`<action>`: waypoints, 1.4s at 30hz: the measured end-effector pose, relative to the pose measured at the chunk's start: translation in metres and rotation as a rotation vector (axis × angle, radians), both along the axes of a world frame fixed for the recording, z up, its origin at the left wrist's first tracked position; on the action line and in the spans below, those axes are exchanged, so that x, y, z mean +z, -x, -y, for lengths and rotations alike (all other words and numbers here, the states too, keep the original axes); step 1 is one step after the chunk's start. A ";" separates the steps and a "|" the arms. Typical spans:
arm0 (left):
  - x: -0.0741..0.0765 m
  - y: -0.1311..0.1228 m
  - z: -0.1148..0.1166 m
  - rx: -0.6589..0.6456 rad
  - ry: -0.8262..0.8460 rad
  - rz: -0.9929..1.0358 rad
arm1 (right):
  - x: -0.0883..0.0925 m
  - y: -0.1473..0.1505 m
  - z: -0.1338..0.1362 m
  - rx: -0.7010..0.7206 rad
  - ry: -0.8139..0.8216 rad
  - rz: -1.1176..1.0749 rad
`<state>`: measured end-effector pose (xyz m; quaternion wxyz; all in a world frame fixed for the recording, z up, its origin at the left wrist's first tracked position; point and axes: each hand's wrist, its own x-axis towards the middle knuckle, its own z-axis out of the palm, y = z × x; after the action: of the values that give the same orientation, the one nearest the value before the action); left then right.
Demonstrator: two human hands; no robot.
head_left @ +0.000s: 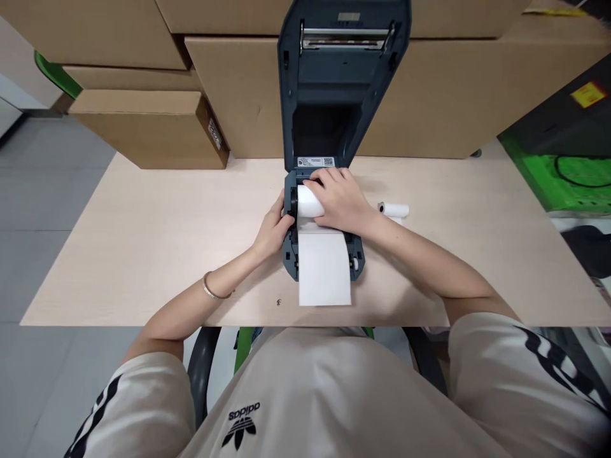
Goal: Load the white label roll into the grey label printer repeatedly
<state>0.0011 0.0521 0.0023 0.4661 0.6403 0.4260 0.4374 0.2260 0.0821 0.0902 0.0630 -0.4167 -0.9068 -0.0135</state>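
Note:
A dark grey label printer (357, 249) stands on the table with its lid (288, 95) raised. Inside it lies a white label roll (308, 201), and a strip of blank labels (324, 270) runs from the roll out over the front edge. My left hand (274, 230) grips the printer's left side wall, thumb on the inner edge by the roll holder. Over the right part of the roll rests my right hand (341, 200), fingers curled around its top and hiding that end. Its thumb reaches toward the unrolled strip.
A small white paper roll (394, 210) lies right of the printer on the pale table (191, 216). Cardboard boxes (238, 95) line the back edge, with a smaller box (147, 130) at back left. A green surface (573, 181) holding a black case is at right.

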 end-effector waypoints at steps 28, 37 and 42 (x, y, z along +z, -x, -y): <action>-0.009 -0.001 -0.001 -0.071 0.047 0.105 | 0.012 -0.032 0.138 0.198 -0.029 -0.079; -0.013 -0.001 -0.001 -0.080 0.092 0.123 | 0.011 -0.029 0.138 0.219 -0.003 -0.051; -0.007 -0.007 0.001 -0.097 0.154 0.293 | 0.043 -0.051 0.125 0.145 0.021 -0.132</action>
<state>0.0082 0.0510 -0.0047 0.5914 0.5519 0.3543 0.4692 0.2771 -0.0433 0.1336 0.1189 -0.3508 -0.9285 0.0279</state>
